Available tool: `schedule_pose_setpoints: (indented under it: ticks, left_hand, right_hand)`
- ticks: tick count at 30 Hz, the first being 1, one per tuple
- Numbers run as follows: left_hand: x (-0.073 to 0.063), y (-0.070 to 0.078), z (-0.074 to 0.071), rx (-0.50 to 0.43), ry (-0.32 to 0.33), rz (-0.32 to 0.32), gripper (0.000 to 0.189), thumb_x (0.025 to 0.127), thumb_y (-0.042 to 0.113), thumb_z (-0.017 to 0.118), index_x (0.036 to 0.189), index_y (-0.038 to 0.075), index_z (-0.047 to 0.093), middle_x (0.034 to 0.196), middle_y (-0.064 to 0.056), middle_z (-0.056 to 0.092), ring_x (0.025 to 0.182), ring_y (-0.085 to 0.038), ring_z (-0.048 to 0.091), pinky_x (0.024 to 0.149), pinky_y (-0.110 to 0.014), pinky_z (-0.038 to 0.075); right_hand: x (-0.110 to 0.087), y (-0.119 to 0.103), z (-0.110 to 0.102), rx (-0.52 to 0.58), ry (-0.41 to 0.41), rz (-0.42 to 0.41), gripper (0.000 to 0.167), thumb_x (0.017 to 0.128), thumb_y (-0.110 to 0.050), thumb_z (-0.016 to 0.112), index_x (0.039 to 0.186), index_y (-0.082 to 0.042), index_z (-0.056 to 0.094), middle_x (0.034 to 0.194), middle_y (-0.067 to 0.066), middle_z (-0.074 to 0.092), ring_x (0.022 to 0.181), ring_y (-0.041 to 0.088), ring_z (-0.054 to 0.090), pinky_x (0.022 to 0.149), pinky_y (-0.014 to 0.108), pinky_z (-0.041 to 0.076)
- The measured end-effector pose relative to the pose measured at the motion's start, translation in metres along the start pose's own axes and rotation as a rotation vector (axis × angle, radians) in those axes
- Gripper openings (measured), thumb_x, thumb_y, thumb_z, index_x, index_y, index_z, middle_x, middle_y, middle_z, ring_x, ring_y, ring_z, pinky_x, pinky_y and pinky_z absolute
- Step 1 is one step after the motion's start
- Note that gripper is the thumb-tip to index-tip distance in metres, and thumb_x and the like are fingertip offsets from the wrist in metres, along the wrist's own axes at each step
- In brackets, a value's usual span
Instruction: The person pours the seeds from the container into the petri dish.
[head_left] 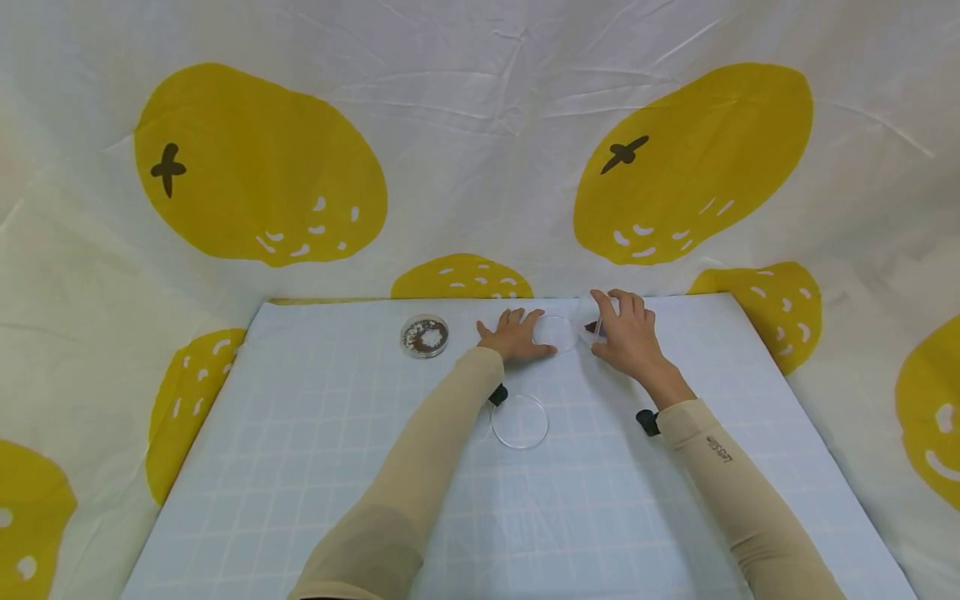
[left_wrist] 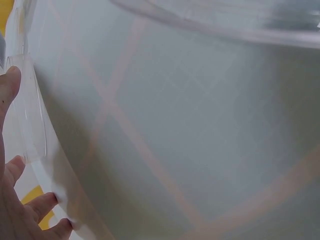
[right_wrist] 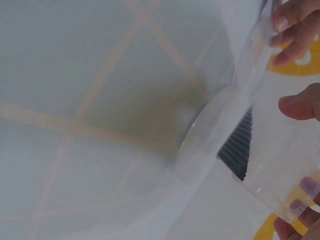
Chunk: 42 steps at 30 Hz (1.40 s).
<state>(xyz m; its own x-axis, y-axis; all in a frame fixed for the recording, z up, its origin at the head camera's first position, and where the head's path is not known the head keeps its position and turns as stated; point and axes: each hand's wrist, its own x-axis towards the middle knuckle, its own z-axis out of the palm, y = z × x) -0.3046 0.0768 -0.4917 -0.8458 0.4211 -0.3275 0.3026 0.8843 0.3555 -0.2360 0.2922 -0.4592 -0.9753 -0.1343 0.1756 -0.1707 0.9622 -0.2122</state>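
Observation:
My left hand (head_left: 517,337) rests at the table's far side with fingers spread. Its thumb and index finger grip opposite edges of a clear round dish (left_wrist: 32,112) lying flat. Right of it, my right hand (head_left: 630,337) holds a tilted clear plastic dish (right_wrist: 277,165) between thumb and fingers. A dark, ridged-looking patch (right_wrist: 237,147) shows at its lower corner; what it is made of I cannot tell. Beneath it lies another shallow clear round piece (right_wrist: 200,137), touching the left one. Left of my left hand stands a petri dish (head_left: 424,336) with dark brown and white contents.
Nearer me, a clear round lid or dish (head_left: 520,422) lies by my left wrist, overlapped by another clear edge at its left. The table (head_left: 247,467) wears a pale checked cloth. A white curtain (head_left: 480,167) with yellow fruit prints hangs behind the far edge.

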Motion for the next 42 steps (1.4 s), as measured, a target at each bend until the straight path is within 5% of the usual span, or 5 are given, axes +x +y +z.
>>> schedule_pose_setpoints:
  ticks: [42]
  left_hand:
    - [0.004,-0.0027,0.0023,0.008,-0.006,0.003,0.088,0.088,0.074,0.053,0.16,0.037,0.018,0.166,-0.004,0.015,0.151,-0.03,0.008,0.108,-0.076,0.005]
  right_hand:
    - [0.0068,-0.0085,0.0029,-0.049,-0.002,-0.03,0.087,0.078,-0.009,0.082,0.151,-0.011,0.035,0.148,0.027,0.028,0.136,0.049,0.022,0.103,0.068,0.022]
